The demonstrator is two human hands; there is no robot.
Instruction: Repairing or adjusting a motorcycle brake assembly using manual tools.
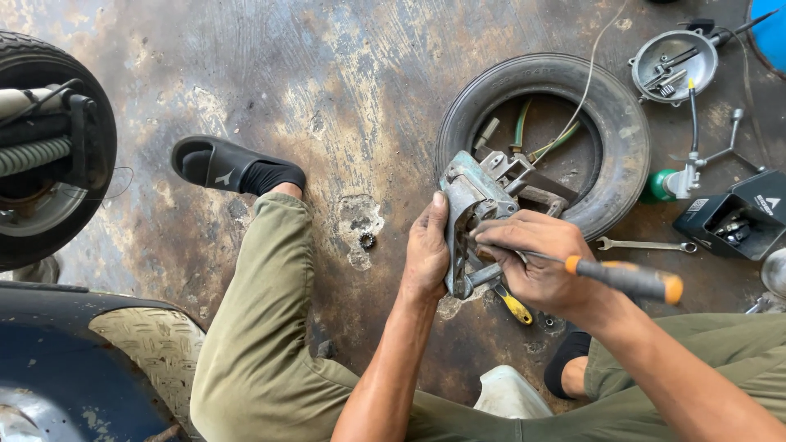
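- Hands first: the left hand (426, 250) was wrapped around the left edge of a grey-green cast metal housing (468, 205), thumb up along its side, holding it above the floor between the knees. The right hand (536, 262) was closed on a screwdriver (622, 278), fingers curled over the shaft where it met the housing.
- Concrete floor (327, 98) lay stained, worn and oil-dark, with a chipped pale patch.
- Black rubber tyre (544, 135) lay flat just beyond the housing, round and ribbed, with cables and metal bits inside its ring.
- Housing was blocky, dull and corroded, its long axis running roughly upright in view, upper end pointing toward the tyre.
- Screwdriver had a dark grip with orange ends; it lay nearly level, handle pointing right, tip into the housing.
- Round grey metal cover (673, 64) sat upper right, holding small parts.
- Slim steel spanner (647, 244) rested on the floor right of the hands.
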